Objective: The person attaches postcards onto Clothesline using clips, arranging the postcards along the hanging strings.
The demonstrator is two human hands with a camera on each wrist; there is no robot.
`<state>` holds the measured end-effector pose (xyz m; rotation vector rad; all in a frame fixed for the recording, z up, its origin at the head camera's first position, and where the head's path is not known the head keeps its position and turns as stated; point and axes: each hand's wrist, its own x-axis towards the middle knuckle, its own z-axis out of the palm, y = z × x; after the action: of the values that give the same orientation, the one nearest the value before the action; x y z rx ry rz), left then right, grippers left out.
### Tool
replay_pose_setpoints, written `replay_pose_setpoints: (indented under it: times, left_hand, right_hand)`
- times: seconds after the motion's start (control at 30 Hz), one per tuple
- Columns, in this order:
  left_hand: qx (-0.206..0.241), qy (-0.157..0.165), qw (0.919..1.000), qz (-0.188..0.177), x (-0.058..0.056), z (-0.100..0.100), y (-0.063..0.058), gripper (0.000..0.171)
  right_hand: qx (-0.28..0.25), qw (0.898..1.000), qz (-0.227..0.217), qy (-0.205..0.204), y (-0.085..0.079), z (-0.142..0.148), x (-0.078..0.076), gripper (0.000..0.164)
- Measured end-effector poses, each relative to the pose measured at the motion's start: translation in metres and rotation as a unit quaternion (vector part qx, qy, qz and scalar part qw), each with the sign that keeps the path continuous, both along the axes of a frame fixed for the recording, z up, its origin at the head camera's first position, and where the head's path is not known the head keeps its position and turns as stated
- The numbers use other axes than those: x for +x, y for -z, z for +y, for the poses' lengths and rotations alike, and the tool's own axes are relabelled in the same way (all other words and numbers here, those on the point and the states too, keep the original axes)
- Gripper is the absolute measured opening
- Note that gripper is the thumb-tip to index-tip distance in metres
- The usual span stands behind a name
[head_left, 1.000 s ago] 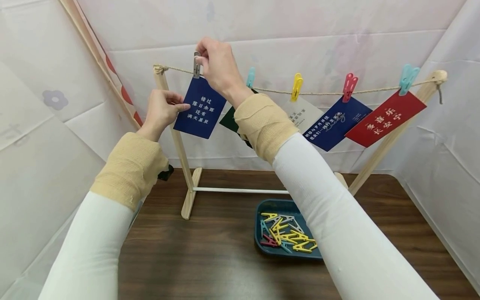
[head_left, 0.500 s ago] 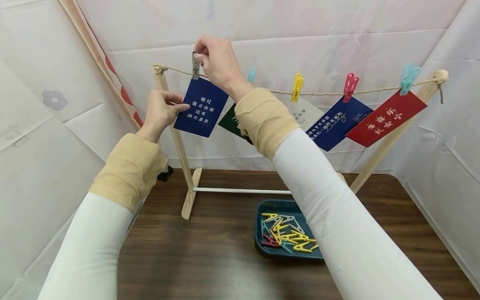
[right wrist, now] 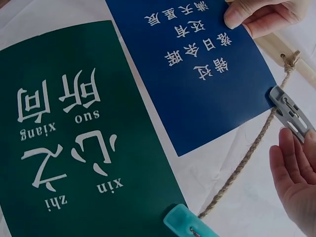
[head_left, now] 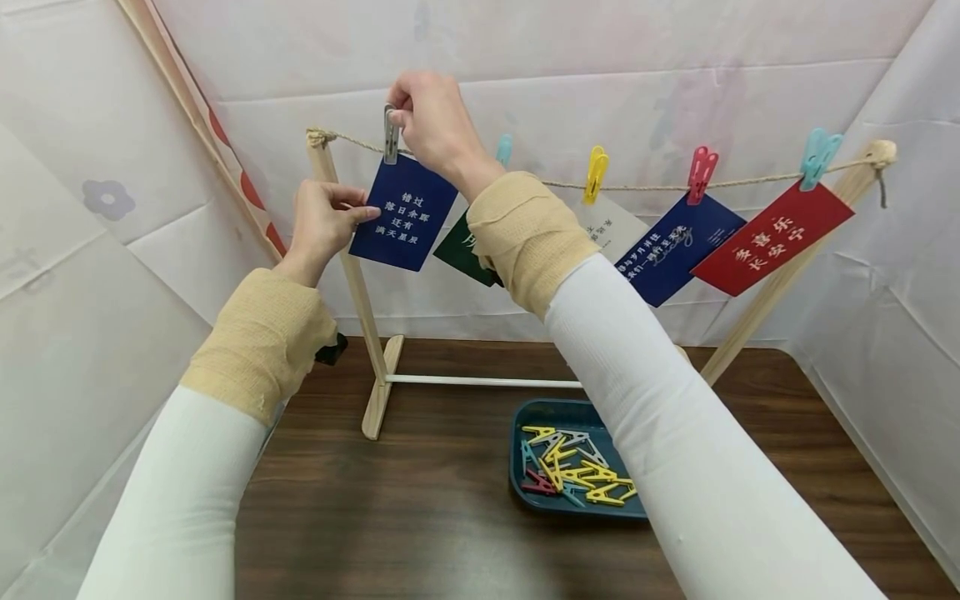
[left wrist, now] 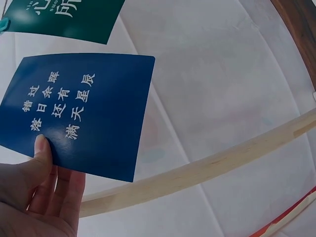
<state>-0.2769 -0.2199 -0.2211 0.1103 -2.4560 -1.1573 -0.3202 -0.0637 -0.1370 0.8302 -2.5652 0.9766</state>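
Observation:
My left hand (head_left: 322, 221) pinches the left edge of a dark blue card (head_left: 401, 229) with white characters, thumb on its printed face. My right hand (head_left: 438, 125) pinches the upper end of a grey clothespin (head_left: 391, 142) between thumb and fingers. In the right wrist view the lower end of that clothespin (right wrist: 291, 111) sits at the card's corner, right where the rope (right wrist: 242, 168) passes. Beside the blue card hangs a green card (right wrist: 74, 123), clipped by a teal clothespin (right wrist: 190, 223); my right forearm partly covers it in the head view.
Farther right along the rope hang a white card (head_left: 611, 225), a second blue card (head_left: 678, 246) and a red card (head_left: 772, 237), each under a clothespin. A wooden stand (head_left: 360, 308) bears the rope. Below, a dark tray (head_left: 517, 450) holds loose clothespins, partly behind my right arm.
My right hand has shifted slightly left, and the grey clothespin reaches a little lower over the blue card's corner. My left hand stays nearly still on the card.

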Motion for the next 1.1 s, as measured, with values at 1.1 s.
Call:
replay_pose_setpoints:
  times: [1.1]
  left_hand:
    - [0.005,-0.053,0.9985,-0.011,-0.0004,0.0073,0.0047,0.023]
  right_hand:
    - [0.075,0.997,0.002,0.008,0.0061,-0.0045,0.0030,0.021]
